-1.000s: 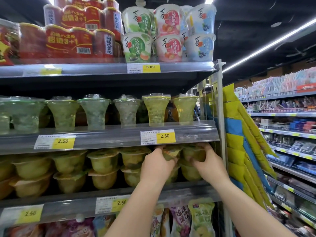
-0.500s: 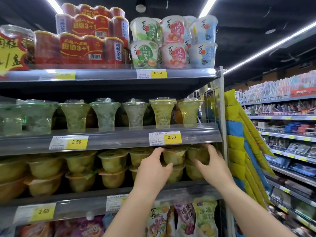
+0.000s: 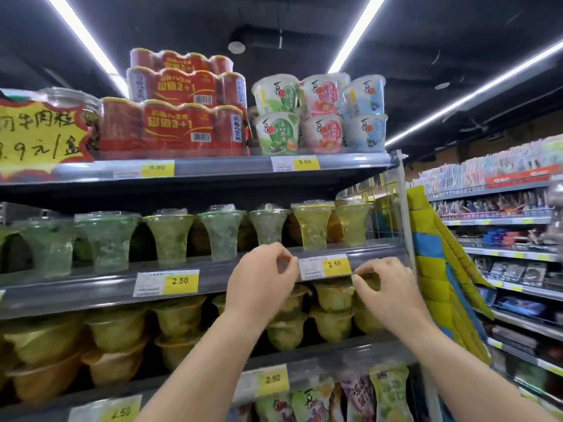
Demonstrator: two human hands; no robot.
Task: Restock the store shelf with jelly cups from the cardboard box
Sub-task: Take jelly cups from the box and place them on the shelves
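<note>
The jelly cups occupy the third shelf down, stacked two high in a row. Each is a squat, wide-mouthed clear plastic cup with a sealed film lid, filled with yellow-green jelly; those toward the left end appear more orange. The stacks at the right end sit directly behind both hands.

The left hand is raised in front of the shelf rail, thumb and forefinger brought together at the left edge of a price tag reading 2.50. Whether it grips the tag or only touches it cannot be determined. The right hand is at the right edge of the same tag, fingertips curled close together just below the rail, against the top of the rightmost cup stack. Whether they pinch a cup lid or the tag cannot be determined.

The shelf above carries tall flared cups with domed lids, contents pale green to yellow. The top shelf holds red multipack cans marked 3+1 and two tiers of white printed cups in green, pink and blue, above a tag reading 5.00. A yellow handwritten sign hangs at far left. Below the jelly cups, printed pouches hang from a lower rail. Yellow and blue packets hang off the shelf end at right. Further stocked shelving lines the aisle beyond.
</note>
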